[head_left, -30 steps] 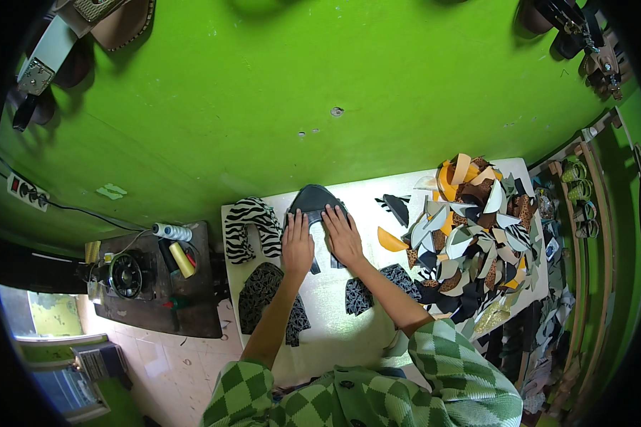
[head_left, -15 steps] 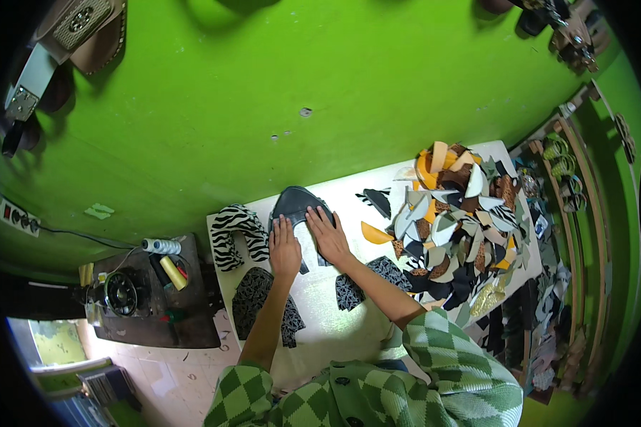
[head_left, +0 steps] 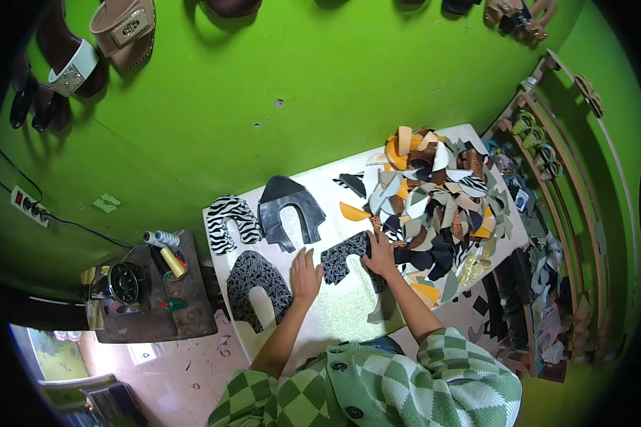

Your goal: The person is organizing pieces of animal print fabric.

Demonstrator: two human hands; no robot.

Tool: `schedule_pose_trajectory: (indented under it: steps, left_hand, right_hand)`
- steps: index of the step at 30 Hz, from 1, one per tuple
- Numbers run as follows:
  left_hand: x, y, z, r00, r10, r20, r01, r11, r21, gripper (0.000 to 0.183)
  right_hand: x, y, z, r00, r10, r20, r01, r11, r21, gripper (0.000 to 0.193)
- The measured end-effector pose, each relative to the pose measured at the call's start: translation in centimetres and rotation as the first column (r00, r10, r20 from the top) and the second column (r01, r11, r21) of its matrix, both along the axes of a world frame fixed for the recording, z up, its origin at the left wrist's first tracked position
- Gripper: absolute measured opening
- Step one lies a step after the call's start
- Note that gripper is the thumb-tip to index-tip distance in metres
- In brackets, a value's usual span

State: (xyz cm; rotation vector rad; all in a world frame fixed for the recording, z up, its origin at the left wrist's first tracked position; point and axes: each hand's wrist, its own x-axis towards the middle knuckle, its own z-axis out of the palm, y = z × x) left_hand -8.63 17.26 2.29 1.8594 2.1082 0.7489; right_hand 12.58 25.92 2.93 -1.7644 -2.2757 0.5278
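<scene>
My left hand (head_left: 307, 276) lies flat on the white table with its fingers stretched out, empty. It is between two cut pieces of black-and-grey patterned material. The left patterned piece (head_left: 246, 281) is U-shaped. My right hand (head_left: 380, 255) rests on the right end of the other patterned piece (head_left: 342, 257), fingers and thumb apart; it partly covers that piece. Farther back, a smooth black U-shaped piece (head_left: 272, 206) lies with its opening toward me. Beside it on the left sits a zebra-striped U-shaped piece (head_left: 221, 213).
A heap of mixed offcuts (head_left: 441, 206) covers the table's right side, with an orange scrap (head_left: 353, 212) at its edge. On the left, a dark stand (head_left: 192, 313) carries a black wheel and thread spools (head_left: 165, 239). Sandals (head_left: 124, 32) hang on the green wall; a wooden rack (head_left: 559, 206) stands right.
Both hands have left the smooth black piece and come nearer to me. My right hand has moved right onto the patterned piece. The whole view has shifted slightly.
</scene>
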Motion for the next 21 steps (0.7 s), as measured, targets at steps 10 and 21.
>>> schedule_pose_trajectory:
  steps: [10, 21]
  left_hand:
    - [2.8, -3.2, -2.5, 0.953, 0.097, 0.286, -0.063, 0.990, -0.126, 0.055]
    - [3.3, -6.0, -3.1, 0.837, 0.219, 0.502, -0.076, 0.954, -0.291, 0.041]
  right_hand:
    - [0.6, -5.6, 0.3, 0.995, -0.051, 0.084, 0.063, 0.986, -0.152, 0.079]
    - [4.4, -11.1, -2.7, 0.899, -0.271, -0.344, 0.231, 0.961, -0.153, 0.040]
